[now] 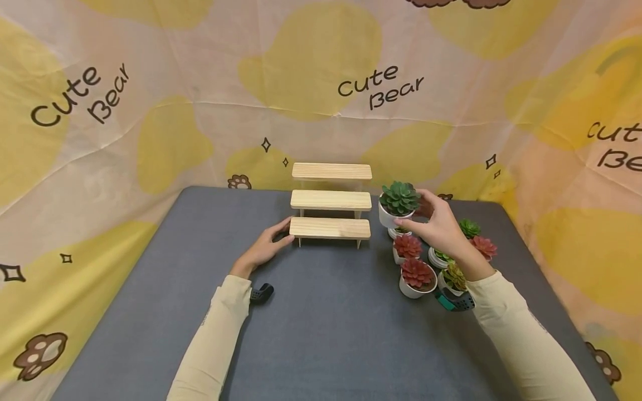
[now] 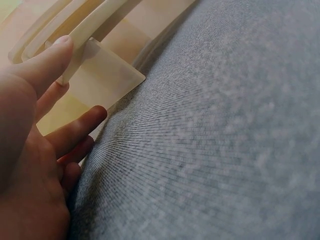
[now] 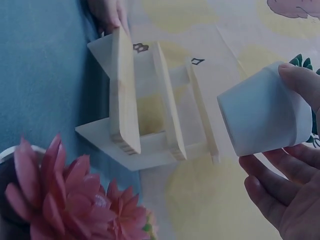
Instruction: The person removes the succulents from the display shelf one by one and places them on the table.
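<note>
A three-tier display stand (image 1: 330,227) with pale wooden planks and translucent side supports stands at the back of the table. My left hand (image 1: 266,246) holds the left end of its lowest plank; in the left wrist view the thumb (image 2: 52,57) touches the plank's end and the other fingers lie near the side support. To the right of the stand, my right hand (image 1: 437,221) grips a potted green succulent (image 1: 399,199) by its white pot (image 3: 265,112), raised and tilted in the right wrist view. Its thumb and fingers are on opposite sides of the pot.
Several more potted succulents stand together below the right hand, among them a front red one (image 1: 417,274), a yellow-green one (image 1: 453,276) and a pink one (image 1: 484,247). The grey tabletop (image 1: 321,323) meets a patterned cloth backdrop (image 1: 200,72) at the back and sides.
</note>
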Demonstrator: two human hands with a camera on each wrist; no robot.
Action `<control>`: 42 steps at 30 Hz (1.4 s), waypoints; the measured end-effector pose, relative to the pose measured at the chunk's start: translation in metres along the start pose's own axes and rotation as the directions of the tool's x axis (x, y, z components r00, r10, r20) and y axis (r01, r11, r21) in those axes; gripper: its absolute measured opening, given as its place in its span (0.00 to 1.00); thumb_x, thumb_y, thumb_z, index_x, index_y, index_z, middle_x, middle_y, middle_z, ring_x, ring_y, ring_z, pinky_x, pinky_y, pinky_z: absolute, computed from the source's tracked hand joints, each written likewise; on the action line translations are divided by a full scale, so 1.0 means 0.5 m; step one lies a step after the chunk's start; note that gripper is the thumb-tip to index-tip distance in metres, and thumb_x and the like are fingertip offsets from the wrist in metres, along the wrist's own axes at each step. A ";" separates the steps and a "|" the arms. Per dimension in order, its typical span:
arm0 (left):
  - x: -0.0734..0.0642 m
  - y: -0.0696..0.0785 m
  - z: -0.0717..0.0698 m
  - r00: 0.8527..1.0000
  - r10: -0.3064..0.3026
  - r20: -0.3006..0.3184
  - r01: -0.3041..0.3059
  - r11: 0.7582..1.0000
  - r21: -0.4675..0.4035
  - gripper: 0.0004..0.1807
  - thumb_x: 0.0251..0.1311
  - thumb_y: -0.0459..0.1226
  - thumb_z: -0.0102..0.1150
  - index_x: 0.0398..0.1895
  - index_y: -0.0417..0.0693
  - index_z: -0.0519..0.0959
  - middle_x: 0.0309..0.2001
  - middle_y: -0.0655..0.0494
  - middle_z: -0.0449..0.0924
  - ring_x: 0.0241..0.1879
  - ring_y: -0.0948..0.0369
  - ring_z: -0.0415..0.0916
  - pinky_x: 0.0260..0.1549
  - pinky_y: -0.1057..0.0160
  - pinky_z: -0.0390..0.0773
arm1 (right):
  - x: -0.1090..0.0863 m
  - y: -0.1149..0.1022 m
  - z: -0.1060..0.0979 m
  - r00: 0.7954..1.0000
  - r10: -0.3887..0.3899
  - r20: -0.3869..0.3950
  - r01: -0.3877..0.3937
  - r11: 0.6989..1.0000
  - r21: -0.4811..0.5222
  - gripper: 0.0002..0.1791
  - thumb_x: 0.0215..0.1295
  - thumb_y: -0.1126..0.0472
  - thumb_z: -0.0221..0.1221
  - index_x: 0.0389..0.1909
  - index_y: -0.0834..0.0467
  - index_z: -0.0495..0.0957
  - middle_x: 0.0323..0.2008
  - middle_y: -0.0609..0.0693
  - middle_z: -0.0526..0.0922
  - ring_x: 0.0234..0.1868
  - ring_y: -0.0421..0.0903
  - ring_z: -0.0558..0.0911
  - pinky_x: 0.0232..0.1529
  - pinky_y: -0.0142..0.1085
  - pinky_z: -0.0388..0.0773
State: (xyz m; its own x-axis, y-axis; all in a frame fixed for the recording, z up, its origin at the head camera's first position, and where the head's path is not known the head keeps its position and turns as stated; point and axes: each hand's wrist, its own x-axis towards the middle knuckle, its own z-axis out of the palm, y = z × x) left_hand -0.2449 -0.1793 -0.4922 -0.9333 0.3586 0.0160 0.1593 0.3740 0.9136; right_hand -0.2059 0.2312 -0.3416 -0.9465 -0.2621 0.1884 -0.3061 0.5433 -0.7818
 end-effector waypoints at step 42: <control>0.002 -0.004 0.001 0.999 0.038 -0.008 -0.038 0.999 -0.006 0.36 0.73 0.39 0.56 0.80 0.44 0.56 0.75 0.39 0.65 0.76 0.44 0.60 0.75 0.40 0.55 | -0.150 0.091 -0.072 0.989 -0.049 -0.138 0.057 0.997 0.055 0.30 0.62 0.72 0.66 0.65 0.63 0.70 0.49 0.26 0.80 0.47 0.24 0.81 0.45 0.18 0.77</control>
State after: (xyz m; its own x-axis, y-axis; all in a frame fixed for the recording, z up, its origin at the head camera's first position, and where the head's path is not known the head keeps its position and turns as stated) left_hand -0.2459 -0.1793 -0.4943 -0.9293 0.3654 0.0536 0.1923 0.3549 0.9149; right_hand -0.1524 0.3042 -0.3700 -0.9353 -0.1758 0.3071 -0.3538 0.4831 -0.8009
